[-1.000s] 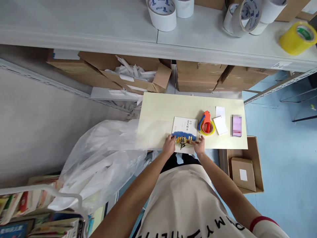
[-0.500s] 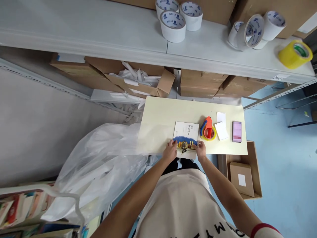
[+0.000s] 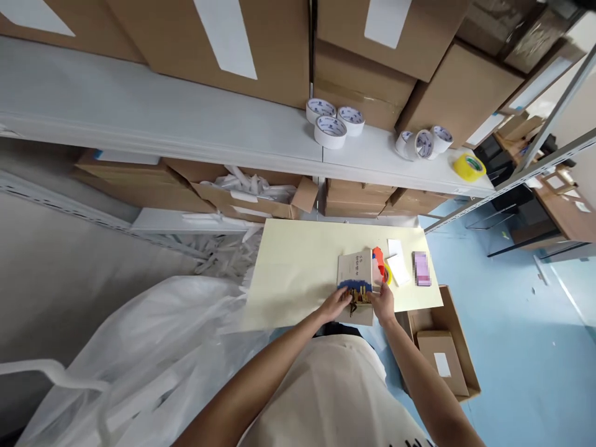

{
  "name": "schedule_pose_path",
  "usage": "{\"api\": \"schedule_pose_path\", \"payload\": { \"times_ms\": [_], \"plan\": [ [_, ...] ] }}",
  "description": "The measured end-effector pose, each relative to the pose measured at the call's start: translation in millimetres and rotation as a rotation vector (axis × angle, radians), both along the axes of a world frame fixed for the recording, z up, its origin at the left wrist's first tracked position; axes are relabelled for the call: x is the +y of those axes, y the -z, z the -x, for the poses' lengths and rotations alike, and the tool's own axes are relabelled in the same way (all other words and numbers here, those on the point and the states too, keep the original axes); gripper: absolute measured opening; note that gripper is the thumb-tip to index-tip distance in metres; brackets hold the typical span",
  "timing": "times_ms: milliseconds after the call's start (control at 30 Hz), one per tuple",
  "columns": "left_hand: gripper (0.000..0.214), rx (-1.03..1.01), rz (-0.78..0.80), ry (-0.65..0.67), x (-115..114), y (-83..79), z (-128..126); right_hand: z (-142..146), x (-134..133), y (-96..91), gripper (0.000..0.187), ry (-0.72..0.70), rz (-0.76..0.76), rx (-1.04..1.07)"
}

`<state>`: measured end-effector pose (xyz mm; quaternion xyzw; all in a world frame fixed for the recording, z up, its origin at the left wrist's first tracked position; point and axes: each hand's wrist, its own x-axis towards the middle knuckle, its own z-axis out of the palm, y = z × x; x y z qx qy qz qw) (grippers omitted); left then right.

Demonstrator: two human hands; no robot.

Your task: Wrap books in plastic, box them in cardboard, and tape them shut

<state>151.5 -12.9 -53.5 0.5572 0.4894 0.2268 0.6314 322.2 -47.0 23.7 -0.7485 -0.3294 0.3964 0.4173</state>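
A book [image 3: 356, 274] with a white and blue cover is held tilted up at the near edge of a pale yellow table [image 3: 298, 267]. My left hand [image 3: 336, 305] grips its lower left corner. My right hand [image 3: 384, 300] grips its lower right side. Just right of the book an orange tape dispenser [image 3: 379, 261] is partly hidden behind it. White paper slips [image 3: 398, 268] and a pink blurred item [image 3: 421, 268] lie further right on the table.
A large clear plastic bag [image 3: 153, 360] fills the lower left. An open cardboard box [image 3: 442, 354] with a smaller box sits on the blue floor at right. Shelves behind the table carry cardboard boxes, white tape rolls [image 3: 331, 129] and a yellow tape roll [image 3: 469, 165].
The book has been lifted from lying flat to tilted upward in both hands. The camera has tipped up, showing more of the upper shelf and its boxes.
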Motion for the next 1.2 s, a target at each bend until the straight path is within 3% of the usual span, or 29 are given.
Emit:
{"api": "schedule_pose_path", "payload": {
  "times_ms": [167,267,367,533,600,667,733,833,933,1033,1133,1200],
  "plan": [
    [0.078,-0.425,0.171,0.034,2,-42.5,-4,20,-3,-22.3,0.028,-0.081,0.002,-0.138],
    [0.076,-0.423,0.165,-0.025,-3,-62.9,11,45,2,-36.5,0.032,-0.239,-0.016,-0.002],
    [0.071,-0.314,0.117,-0.125,-3,-70.8,33,67,11,-46.2,0.04,-0.402,0.015,0.251],
    [0.041,0.11,-0.004,-0.229,11,-57.3,71,91,24,-32.1,0.046,-0.592,0.089,0.474],
    [0.027,0.263,0.001,-0.256,17,-47.0,85,95,24,-18.0,0.052,-0.621,0.12,0.425],
    [0.02,0.325,0.022,-0.277,21,-36.7,97,94,20,-3.5,0.055,-0.614,0.133,0.235],
    [0.02,0.357,0.043,-0.298,23,-27.2,107,90,15,9.3,0.057,-0.633,0.119,-0.017],
    [0.025,0.409,0.076,-0.336,22,-14.5,118,83,7,25.6,0.062,-0.772,0.169,-0.273],
    [0.022,0.469,0.097,-0.356,19,-4.4,129,82,1,40.1,0.066,-0.931,0.303,-0.378],
    [0.026,0.545,0.091,-0.381,14,-0.3,137,84,-4,51.8,0.07,-0.997,0.365,-0.424],
    [0.046,0.639,-0.08,-0.436,7,-2.0,136,84,-7,58.5,0.074,-1.027,0.349,-0.429],
    [0.049,0.682,-0.284,-0.366,2,-2.7,130,84,-8,61.2,0.073,-1.04,0.337,-0.427]
  ]
}}
